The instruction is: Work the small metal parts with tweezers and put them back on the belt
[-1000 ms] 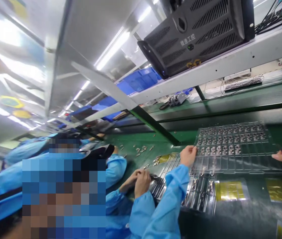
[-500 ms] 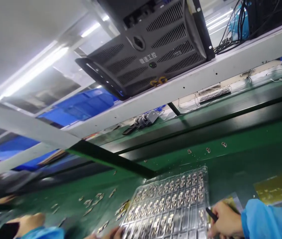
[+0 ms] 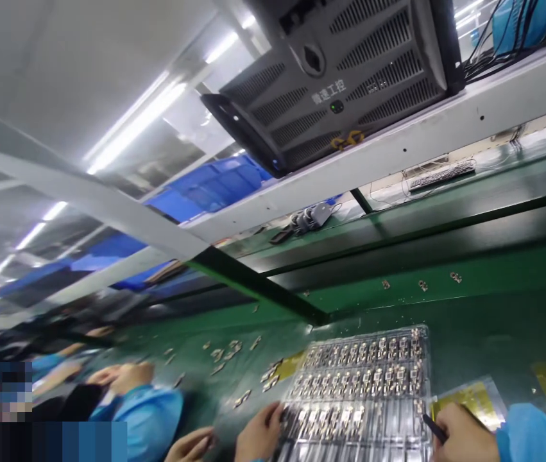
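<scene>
A clear plastic tray [image 3: 392,428] lies on the green bench, its rows filled with small metal parts [image 3: 347,385]; part of the front row shows bare slots. At the tray's left edge is my left hand [image 3: 259,434], thumb and fingers closed against the rim. My right hand [image 3: 468,435], in a blue sleeve, is closed around a slim black pen-like tool [image 3: 434,428]. The tool's end points at the right edge of the tray, near a single metal part in the front row. Whether it touches is unclear.
Loose metal parts [image 3: 227,351] lie left of the tray, several more behind it. Yellow sheets [image 3: 479,396] lie at right. A co-worker's hands [image 3: 131,378] are at left; another hand [image 3: 190,445], owner unclear, is nearer. A green post [image 3: 263,289] and shelf with a black computer case [image 3: 330,83] stand above.
The view has swung left, so the bench and tray appear further right. More of my left hand and the co-worker shows. My right hand still holds the black tool by the tray's right edge.
</scene>
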Motion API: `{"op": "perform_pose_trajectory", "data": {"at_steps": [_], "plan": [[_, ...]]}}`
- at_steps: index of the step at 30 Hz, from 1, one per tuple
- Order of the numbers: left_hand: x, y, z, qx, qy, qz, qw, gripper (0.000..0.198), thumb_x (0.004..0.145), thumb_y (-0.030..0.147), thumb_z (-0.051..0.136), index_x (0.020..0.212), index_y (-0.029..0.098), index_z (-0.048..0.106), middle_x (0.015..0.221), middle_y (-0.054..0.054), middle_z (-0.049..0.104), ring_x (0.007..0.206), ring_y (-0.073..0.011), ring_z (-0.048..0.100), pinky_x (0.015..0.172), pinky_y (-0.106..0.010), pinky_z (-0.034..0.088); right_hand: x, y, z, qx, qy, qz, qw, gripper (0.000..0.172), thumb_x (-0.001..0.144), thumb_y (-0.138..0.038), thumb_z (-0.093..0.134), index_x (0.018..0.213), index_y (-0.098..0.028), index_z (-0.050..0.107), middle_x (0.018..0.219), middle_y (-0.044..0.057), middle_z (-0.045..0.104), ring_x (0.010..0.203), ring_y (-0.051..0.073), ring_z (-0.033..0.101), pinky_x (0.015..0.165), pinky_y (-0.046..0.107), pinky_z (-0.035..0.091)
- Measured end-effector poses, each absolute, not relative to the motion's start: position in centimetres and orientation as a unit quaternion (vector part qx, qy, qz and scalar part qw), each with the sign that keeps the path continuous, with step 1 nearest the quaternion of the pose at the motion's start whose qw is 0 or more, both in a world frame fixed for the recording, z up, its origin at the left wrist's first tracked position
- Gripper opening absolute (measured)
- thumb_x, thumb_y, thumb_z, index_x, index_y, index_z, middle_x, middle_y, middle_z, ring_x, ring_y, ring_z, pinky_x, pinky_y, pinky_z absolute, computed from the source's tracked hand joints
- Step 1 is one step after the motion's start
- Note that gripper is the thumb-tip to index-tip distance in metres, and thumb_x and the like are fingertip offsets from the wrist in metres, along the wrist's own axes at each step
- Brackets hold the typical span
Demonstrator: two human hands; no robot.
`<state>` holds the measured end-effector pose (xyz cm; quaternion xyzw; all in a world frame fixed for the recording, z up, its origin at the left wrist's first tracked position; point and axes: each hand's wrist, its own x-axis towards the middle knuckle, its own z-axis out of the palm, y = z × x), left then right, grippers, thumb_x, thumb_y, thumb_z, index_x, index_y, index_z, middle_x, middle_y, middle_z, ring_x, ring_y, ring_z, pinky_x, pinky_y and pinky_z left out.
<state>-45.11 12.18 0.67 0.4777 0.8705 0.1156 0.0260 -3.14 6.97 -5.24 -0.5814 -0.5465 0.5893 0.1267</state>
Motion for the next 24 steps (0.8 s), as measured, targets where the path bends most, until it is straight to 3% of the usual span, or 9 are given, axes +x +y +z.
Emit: {"op": "perform_pose_trajectory", "data": {"at_steps": [3,7,10,13,15,17,19,22,24], "plan": [[-44.9,12.0,0.8,0.462,0.879,0.111,0.032,0.016,0.064,0.033,0.049,0.058,0.026,0.063,0.073,-0.002,0.072,0.086,-0.0273,0.066,0.080,-0.033,0.049,-3.5,7.0,-5.8,-0.580,-0.554,0.583,0.130,0.017,0.052,-0.018,0.068,0.061,-0.021,0.054,0.055,-0.005,0.051,0.056,0.012,0.055,0.046,0.018,0.033],[-44.3,12.9,3.2,0.429,0.897,0.099,0.032,0.009,0.057,0.027,0.058,0.048,0.025,0.057,0.052,-0.001,0.066,0.075,-0.0340,0.066,0.073,-0.043,0.051,-3.5,7.0,-5.5,-0.563,-0.565,0.591,0.119,0.010,0.055,-0.017,0.063,0.061,-0.021,0.057,0.053,-0.005,0.049,0.057,0.013,0.054,0.048,0.019,0.033],[-41.5,16.0,4.9,0.442,0.889,0.113,0.036,0.012,0.061,0.033,0.061,0.057,0.022,0.061,0.059,-0.006,0.068,0.081,-0.0376,0.065,0.073,-0.046,0.050,-2.1,7.3,-3.7,-0.552,-0.553,0.614,0.115,0.009,0.056,-0.019,0.063,0.064,-0.021,0.059,0.055,-0.005,0.050,0.060,0.012,0.054,0.051,0.019,0.033],[-35.5,21.0,4.6,0.503,0.849,0.139,0.087,0.022,0.071,0.040,0.060,0.077,0.020,0.065,0.079,-0.006,0.070,0.091,-0.0299,0.063,0.076,-0.037,0.050,0.2,7.8,-0.6,-0.573,-0.516,0.621,0.138,0.010,0.057,-0.019,0.064,0.066,-0.019,0.060,0.058,-0.005,0.050,0.061,0.011,0.052,0.051,0.017,0.032],[-30.0,24.9,3.1,0.547,0.811,0.141,0.152,0.022,0.075,0.041,0.060,0.082,0.020,0.065,0.080,-0.004,0.069,0.085,-0.0227,0.064,0.072,-0.030,0.051,2.2,8.0,1.5,-0.563,-0.482,0.651,0.162,0.004,0.063,-0.021,0.060,0.063,-0.018,0.058,0.054,-0.005,0.049,0.054,0.009,0.049,0.047,0.016,0.031],[-24.6,28.5,1.4,0.574,0.779,0.132,0.215,0.025,0.082,0.041,0.055,0.087,0.018,0.064,0.083,-0.003,0.067,0.074,-0.0153,0.063,0.067,-0.029,0.051,4.4,8.0,3.0,-0.542,-0.451,0.680,0.200,0.017,0.072,-0.028,0.055,0.060,-0.016,0.058,0.054,-0.004,0.049,0.049,0.008,0.047,0.043,0.016,0.031],[-20.1,31.3,-0.1,0.583,0.763,0.123,0.250,0.027,0.087,0.038,0.049,0.092,0.015,0.061,0.087,-0.002,0.063,0.073,-0.0142,0.061,0.065,-0.029,0.051,7.1,7.5,3.6,-0.543,-0.445,0.667,0.250,0.031,0.076,-0.041,0.053,0.061,-0.016,0.061,0.058,-0.002,0.051,0.046,0.007,0.047,0.038,0.015,0.031],[-16.2,33.8,-1.3,0.583,0.758,0.107,0.272,0.029,0.089,0.035,0.045,0.099,0.012,0.059,0.092,-0.004,0.061,0.077,-0.0158,0.060,0.066,-0.030,0.051,11.6,5.9,2.9,-0.553,-0.415,0.659,0.295,0.044,0.077,-0.057,0.050,0.065,-0.018,0.065,0.051,-0.003,0.046,0.036,0.005,0.039,0.030,0.015,0.024],[-15.3,34.5,-1.5,0.588,0.756,0.103,0.268,0.030,0.088,0.036,0.048,0.101,0.011,0.058,0.096,-0.003,0.060,0.082,-0.0191,0.060,0.068,-0.033,0.051,14.4,4.3,2.0,-0.543,-0.351,0.691,0.322,0.042,0.075,-0.061,0.053,0.070,-0.021,0.065,0.046,-0.003,0.047,0.033,0.006,0.040,0.029,0.015,0.025]]}}
